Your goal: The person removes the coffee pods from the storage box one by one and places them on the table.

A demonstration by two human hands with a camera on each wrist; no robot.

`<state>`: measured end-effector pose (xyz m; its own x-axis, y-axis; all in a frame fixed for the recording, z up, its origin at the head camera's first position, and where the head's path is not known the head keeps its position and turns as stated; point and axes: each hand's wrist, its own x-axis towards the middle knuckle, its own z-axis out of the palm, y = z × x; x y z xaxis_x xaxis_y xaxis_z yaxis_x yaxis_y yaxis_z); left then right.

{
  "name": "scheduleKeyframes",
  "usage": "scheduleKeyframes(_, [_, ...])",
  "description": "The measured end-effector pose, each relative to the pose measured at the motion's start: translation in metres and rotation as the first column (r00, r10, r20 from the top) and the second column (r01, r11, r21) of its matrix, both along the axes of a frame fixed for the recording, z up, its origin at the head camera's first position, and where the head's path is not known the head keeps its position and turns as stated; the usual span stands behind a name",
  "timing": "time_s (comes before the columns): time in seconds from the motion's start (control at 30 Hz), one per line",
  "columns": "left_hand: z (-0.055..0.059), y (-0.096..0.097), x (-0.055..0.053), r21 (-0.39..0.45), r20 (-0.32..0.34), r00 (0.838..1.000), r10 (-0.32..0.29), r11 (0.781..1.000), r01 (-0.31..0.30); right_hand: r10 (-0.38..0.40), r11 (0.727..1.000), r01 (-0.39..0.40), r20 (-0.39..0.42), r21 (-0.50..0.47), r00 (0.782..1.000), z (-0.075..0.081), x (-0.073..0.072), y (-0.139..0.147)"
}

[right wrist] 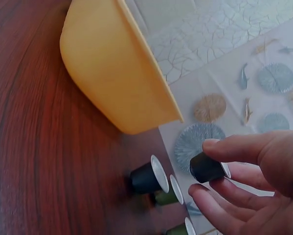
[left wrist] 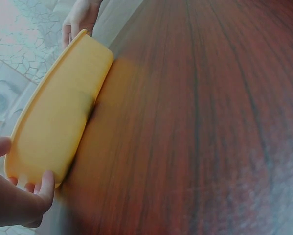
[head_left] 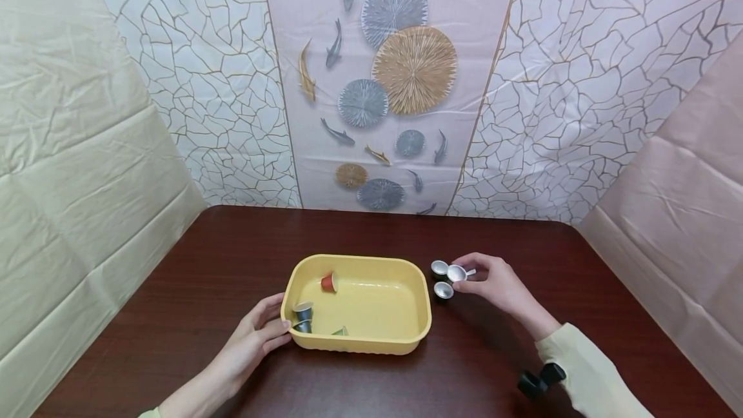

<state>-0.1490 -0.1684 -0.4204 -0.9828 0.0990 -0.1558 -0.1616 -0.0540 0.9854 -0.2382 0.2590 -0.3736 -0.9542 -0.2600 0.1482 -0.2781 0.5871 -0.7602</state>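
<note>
A yellow plastic tub point(head_left: 371, 345) stands on the table, and my left hand point(head_left: 252, 344) holds its left end, thumb at the rim and fingers against the outer wall. Beyond the tub's right end, my right hand point(head_left: 493, 282) pinches a black coffee capsule point(right wrist: 205, 168) between thumb and fingers, foil side up. Close by stand another black capsule point(right wrist: 147, 178) and a green capsule point(right wrist: 167, 196); part of a second green one point(right wrist: 178, 230) shows at the frame edge. Inside the tub lie a red capsule point(head_left: 328, 283), a blue-grey capsule point(head_left: 304, 312), a dark capsule point(head_left: 302, 327) and a partly hidden greenish one point(head_left: 340, 331).
The dark red-brown wooden table point(head_left: 191, 257) carries everything. Pale cloth walls point(head_left: 69, 115) enclose it at the sides, and a patterned cloth point(head_left: 377, 147) hangs behind. A black strap piece point(head_left: 542, 379) shows by the right sleeve point(head_left: 586, 366).
</note>
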Motion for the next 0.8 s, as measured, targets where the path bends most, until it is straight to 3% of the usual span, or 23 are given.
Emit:
scheduleKeyframes(0.23, [0.000,0.000,0.000,0.002,-0.003,1.000,-0.002,1.000,0.002,-0.016,0.998,0.018,-0.027,0.052,1.000,-0.008,-0.001,0.010])
scheduleKeyframes(0.8, [0.000,0.000,0.001,0.002,-0.004,1.000,0.001,1.000,-0.001,-0.085,0.986,0.085,-0.007,0.144,0.996,-0.024,0.000,0.023])
